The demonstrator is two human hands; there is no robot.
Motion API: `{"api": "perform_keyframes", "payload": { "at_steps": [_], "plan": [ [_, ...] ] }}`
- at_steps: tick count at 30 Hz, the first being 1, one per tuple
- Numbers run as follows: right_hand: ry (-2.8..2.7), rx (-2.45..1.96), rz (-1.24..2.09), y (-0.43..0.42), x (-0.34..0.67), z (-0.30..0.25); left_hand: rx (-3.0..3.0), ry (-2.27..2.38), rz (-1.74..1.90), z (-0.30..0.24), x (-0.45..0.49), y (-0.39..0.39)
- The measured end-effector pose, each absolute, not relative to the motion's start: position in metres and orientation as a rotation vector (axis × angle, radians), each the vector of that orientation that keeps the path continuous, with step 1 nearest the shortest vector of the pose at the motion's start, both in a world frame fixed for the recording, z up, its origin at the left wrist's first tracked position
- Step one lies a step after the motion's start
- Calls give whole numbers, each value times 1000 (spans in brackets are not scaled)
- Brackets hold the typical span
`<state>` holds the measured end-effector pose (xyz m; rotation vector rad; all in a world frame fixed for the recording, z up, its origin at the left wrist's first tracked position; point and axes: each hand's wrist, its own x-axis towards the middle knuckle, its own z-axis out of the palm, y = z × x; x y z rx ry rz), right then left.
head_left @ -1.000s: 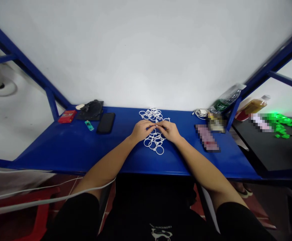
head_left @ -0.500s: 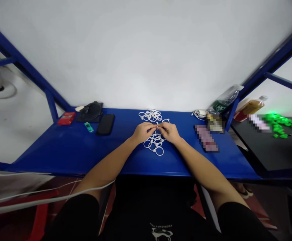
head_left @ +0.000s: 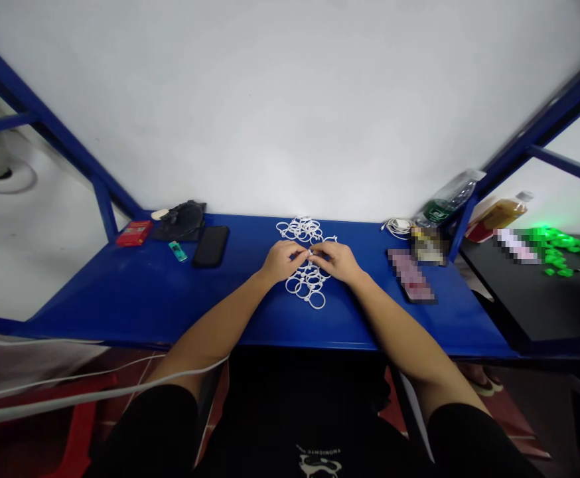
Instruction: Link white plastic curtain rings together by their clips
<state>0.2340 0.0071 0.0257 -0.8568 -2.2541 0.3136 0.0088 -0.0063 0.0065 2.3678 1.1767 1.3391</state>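
My left hand (head_left: pixel 284 260) and my right hand (head_left: pixel 337 261) meet over the blue table, thumbs and fingers pinched together. Between the fingertips shows a small white bit of a plastic ring (head_left: pixel 310 253), mostly hidden by the fingers. Below the hands lie several thin white plastic rings (head_left: pixel 317 301) with small knobs, overlapping like a chain; they look like looped cable ties. Just beyond the hands is another heap of such white rings (head_left: pixel 300 230), near the wall.
On the blue table (head_left: pixel 135 299) at left lie a black phone (head_left: pixel 211 247), a teal packet (head_left: pixel 177 251), a red box (head_left: pixel 134 234) and a black bag (head_left: pixel 183 220). At right are a white cable (head_left: pixel 397 228), a plastic bottle (head_left: pixel 446 199) and a blurred-out phone-shaped item (head_left: pixel 412 275).
The fingertips have shifted slightly, and a little more white shows between them. The rings on the table lie as before.
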Motion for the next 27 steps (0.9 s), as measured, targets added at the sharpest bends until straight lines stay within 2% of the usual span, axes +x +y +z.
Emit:
{"api": "perform_keyframes", "payload": {
  "at_steps": [5, 15, 21, 27],
  "plan": [
    [-2062, -1157, 188, 31, 256, 17, 2319, 1270, 1292, 3, 2, 1],
    [-2225, -1484, 91, 57, 272, -4, 2545, 1057, 837, 0, 9, -4],
    [-2197, -1526, 71, 54, 272, -3, 2413, 1037, 899, 7, 13, -16],
    [-1980, -1391, 282, 52, 268, -1, 2325, 1035, 1048, 4, 11, -13]
  ]
}}
